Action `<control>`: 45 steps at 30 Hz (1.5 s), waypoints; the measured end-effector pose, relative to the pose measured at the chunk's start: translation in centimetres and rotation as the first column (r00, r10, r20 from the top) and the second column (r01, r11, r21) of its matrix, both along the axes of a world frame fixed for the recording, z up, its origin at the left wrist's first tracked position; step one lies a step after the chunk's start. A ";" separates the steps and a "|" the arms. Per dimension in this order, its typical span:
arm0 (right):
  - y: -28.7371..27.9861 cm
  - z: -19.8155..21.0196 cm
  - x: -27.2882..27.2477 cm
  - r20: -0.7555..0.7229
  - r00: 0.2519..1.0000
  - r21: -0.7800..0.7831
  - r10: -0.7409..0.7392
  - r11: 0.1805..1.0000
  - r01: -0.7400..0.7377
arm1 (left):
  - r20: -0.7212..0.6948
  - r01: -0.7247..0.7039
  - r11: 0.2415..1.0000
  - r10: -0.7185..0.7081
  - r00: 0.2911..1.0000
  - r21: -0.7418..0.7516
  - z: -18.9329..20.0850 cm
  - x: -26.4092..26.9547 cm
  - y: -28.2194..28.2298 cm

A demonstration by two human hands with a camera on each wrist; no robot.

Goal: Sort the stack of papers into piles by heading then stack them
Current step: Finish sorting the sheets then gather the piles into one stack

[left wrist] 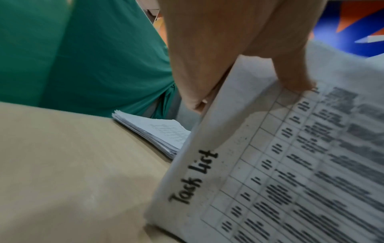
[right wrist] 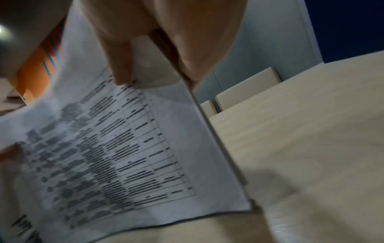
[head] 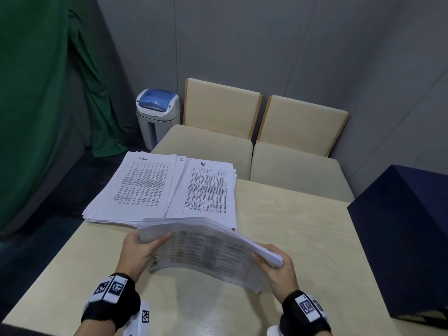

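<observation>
Both hands, left hand [head: 139, 251] and right hand [head: 278, 266], clamp opposite edges of a thick white printed "Task List" paper bundle [head: 208, 251], lower centre, probably squaring it. Sorted white "Admin" pile [head: 135, 187] and "HR" pile [head: 208, 190] lie just beyond, separated by heading.

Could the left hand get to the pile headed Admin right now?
Probably not yet: the left hand grips the bowed white sheaf of printed papers. The white Admin-headed paper pile lies unobstructed beyond it.

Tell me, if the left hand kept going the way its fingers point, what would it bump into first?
Probably the HR pile. The left hand grips the Task List stack, its fingers pointing forward and rightward; depth is unclear.
</observation>
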State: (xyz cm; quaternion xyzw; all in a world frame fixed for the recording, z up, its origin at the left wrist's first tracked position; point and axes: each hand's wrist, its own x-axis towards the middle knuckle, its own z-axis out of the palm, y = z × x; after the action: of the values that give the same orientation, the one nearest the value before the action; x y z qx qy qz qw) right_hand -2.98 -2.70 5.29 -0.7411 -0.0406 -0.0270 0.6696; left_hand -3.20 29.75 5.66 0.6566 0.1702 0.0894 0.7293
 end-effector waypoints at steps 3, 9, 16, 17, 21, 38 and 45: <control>0.3 1.0 -0.4 0.104 0.989 0.012 -0.101 0.995 0.100 | 0.080 -0.073 0.995 0.079 0.994 -0.070 0.6 -0.3 -1.9; -1.5 1.4 -1.0 0.317 0.939 -0.233 -0.130 0.950 0.210 | 0.117 -0.059 0.998 0.062 0.991 -0.030 -0.7 -0.1 -3.3; -3.0 1.2 -0.2 0.546 0.832 -0.483 0.096 0.848 0.219 | 0.034 0.014 0.997 -0.011 0.999 -0.070 -0.8 0.7 -3.3; -3.1 1.3 -0.1 0.531 0.842 -0.494 0.092 0.842 0.220 | 0.023 0.032 0.997 -0.030 0.999 -0.072 -0.8 0.8 -3.2; -4.0 1.1 0.2 0.217 0.976 -0.460 -0.021 0.880 0.122 | 0.010 0.078 0.994 -0.078 0.997 -0.079 -0.2 0.6 -3.3; -13.1 11.9 -4.1 0.547 0.833 -0.641 0.088 0.683 0.349 | -0.161 0.330 0.742 -0.293 0.943 0.583 1.0 -0.3 -12.1; -20.7 17.4 -6.6 0.680 0.651 -0.705 0.336 0.543 0.456 | 0.232 0.333 0.640 -0.635 0.737 0.693 7.4 -2.5 -27.9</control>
State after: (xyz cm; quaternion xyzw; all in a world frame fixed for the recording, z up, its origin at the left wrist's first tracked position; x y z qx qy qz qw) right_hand -9.53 -23.38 22.70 -0.8828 -0.2937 -0.3357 0.1472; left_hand -5.74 1.85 13.09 0.8353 -0.2325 0.0853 0.4909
